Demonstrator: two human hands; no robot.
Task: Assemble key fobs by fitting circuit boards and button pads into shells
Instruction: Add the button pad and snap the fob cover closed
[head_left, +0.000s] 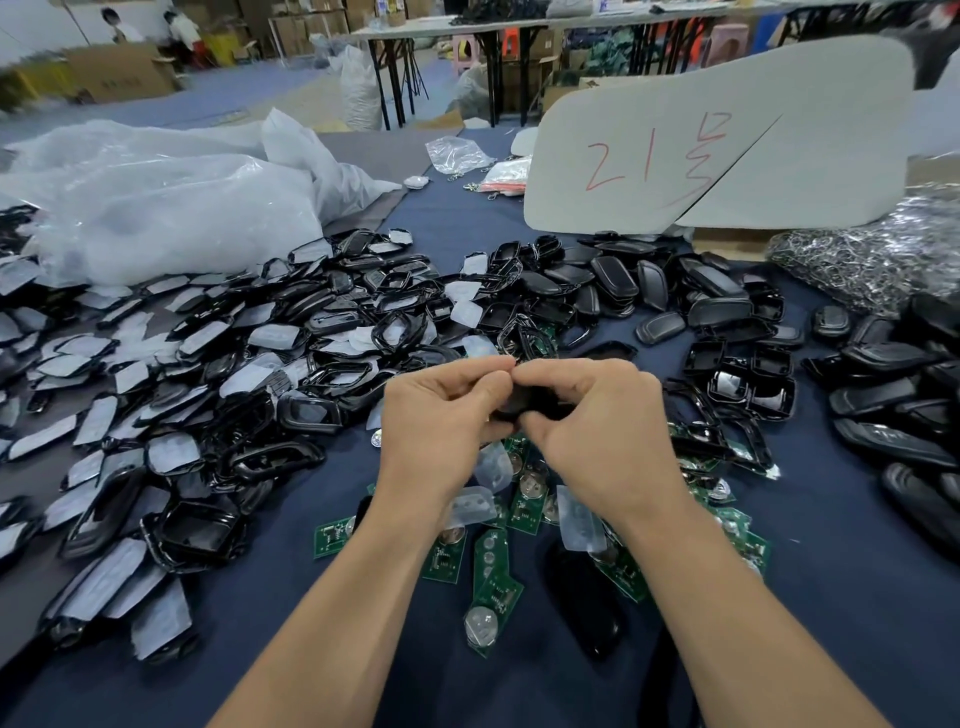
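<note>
Key fob shell (524, 402), black, held above the table at the centre of the view, pinched between both hands and largely hidden by them. Left hand (441, 410): fingers curled round the shell's 9 o'clock end. Right hand (592, 421): fingers curled round the 3 o'clock end, its fingertips meeting those of the left hand at 12 o'clock, above the shell.

Step in hand, as judged: an insert (board or button pad) is being pressed into the shell, or 2 halves are being closed. Which of these cannot be told, since the inner face is covered.

Long axis: appears to run from 9 o'clock to 3 o'clock, between the 2 palms and roughly level. Which end carries the ring loop cannot be told.

Next move, as judged: calls for even pressure along both long edges until the part seats, then a fresh piece from the stock.

Stock around the hands: circuit boards (491, 577), green with coin cells, scattered on the blue cloth (291, 597) at 6 o'clock; film-covered shell frames (208, 374) heaped at 9 o'clock; closed back shells (649, 291) at 1 o'clock; 1 loose black shell (582, 603) at 5 o'clock; split rings (872, 260) at 2 o'clock. Behind, at 1 o'clock, a white board (727, 150) with red writing
</note>
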